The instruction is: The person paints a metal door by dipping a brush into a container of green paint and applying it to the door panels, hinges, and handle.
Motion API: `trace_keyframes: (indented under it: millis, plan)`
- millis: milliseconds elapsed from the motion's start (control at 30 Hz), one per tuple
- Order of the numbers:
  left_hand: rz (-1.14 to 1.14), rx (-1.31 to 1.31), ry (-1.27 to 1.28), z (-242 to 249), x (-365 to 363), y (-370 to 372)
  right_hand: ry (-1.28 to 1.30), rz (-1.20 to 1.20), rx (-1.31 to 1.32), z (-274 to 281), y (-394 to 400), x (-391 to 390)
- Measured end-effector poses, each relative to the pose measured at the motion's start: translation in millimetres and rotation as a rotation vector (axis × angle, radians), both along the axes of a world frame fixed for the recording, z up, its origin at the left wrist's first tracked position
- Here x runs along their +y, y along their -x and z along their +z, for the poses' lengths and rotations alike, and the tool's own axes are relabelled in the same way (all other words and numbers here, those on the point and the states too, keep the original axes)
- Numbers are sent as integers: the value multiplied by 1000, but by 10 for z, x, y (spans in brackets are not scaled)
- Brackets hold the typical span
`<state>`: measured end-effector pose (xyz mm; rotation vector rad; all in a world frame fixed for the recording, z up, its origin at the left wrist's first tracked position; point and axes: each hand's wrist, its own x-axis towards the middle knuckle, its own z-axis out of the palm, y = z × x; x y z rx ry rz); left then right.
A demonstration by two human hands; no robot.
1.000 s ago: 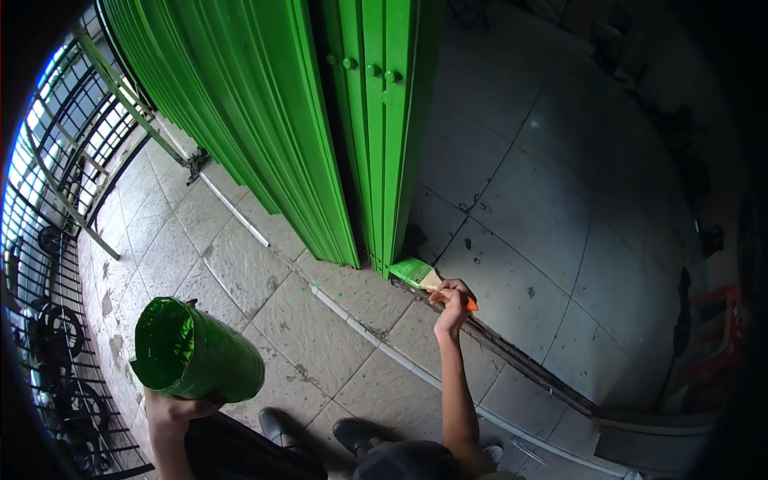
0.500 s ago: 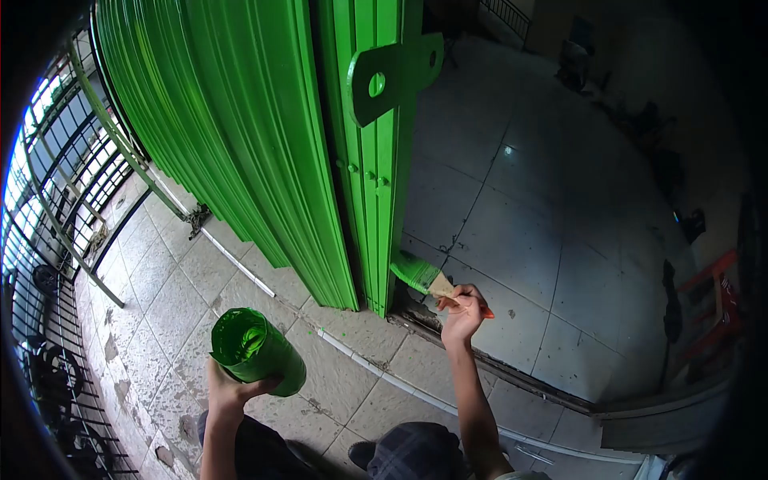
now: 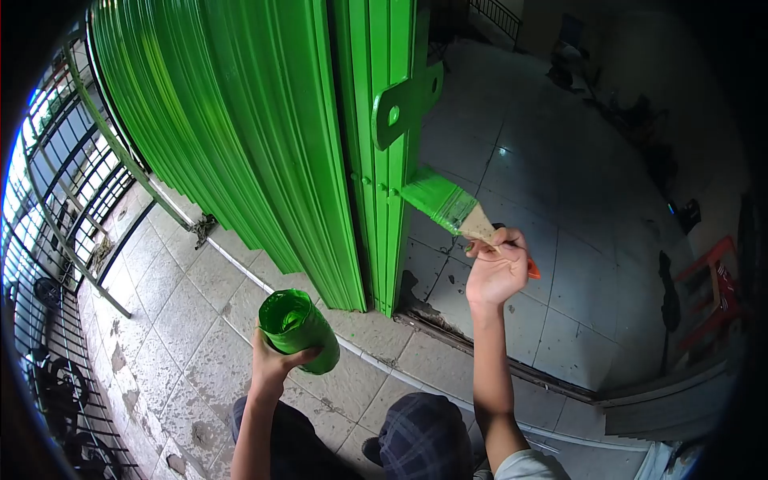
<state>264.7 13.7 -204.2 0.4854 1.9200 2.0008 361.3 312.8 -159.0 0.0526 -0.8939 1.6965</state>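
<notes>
A green-smeared container of paint (image 3: 320, 352) is gripped in my left hand (image 3: 276, 360), its cut rim tilted up and wet green paint inside. My right hand (image 3: 498, 268) is closed round the handle of a paintbrush (image 3: 440, 200). The bristles, loaded with green, meet the outer edge of the folding metal door (image 3: 376, 248), a little below its lock plate (image 3: 392, 116). An orange handle end sticks out past my fingers. The door's ribbed panels (image 3: 216, 120) are green from top to bottom.
Worn paving tiles (image 3: 184, 352) spread below, with a metal floor track (image 3: 496, 360) running past the door's foot. A black railing (image 3: 48, 240) stands at left. Inside, at right, is a dark tiled room with a red chair-like object (image 3: 712, 280).
The brush in my right hand has moved up along the door's edge, from near its foot to below the lock plate. My left hand and the paint container have shifted right and slightly up.
</notes>
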Motion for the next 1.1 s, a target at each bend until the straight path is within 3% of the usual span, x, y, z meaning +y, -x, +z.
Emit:
trace_keyframes:
  millis: [167, 267, 333, 400, 533, 600, 667, 800, 867, 967, 1100]
  plan:
    - [-40, -68, 26, -42, -18, 57, 263, 5, -323, -1267, -119, -2]
    - [-36, -57, 8, -44, -30, 69, 298, 6, -568, -1382, -191, 55]
    - [-42, -68, -8, -92, -31, 109, 214, 10, -618, -1177, -134, 98]
    - [-44, -71, -14, -87, -43, 96, 119, -9, -547, -418, -25, 59]
    - [-55, -55, -23, -6, -46, 67, -60, -28, -211, 739, 21, 46]
    - [-53, -58, -34, -2, -61, 61, -61, -72, -122, 841, 10, 33]
    - [-38, -56, -42, -4, -85, 61, 17, -68, -51, 594, -33, 8]
    - [-41, -38, -40, -20, -119, 78, 203, 21, -340, -392, -88, -17]
    - [-44, -38, -57, 28, -106, 42, 280, 18, -415, -524, -142, -9]
    - [-60, -53, -65, 43, -110, 39, 174, -9, -562, -350, -120, 81]
    - [-66, -50, -58, 17, -114, 47, -50, -27, -399, 673, -6, 122]
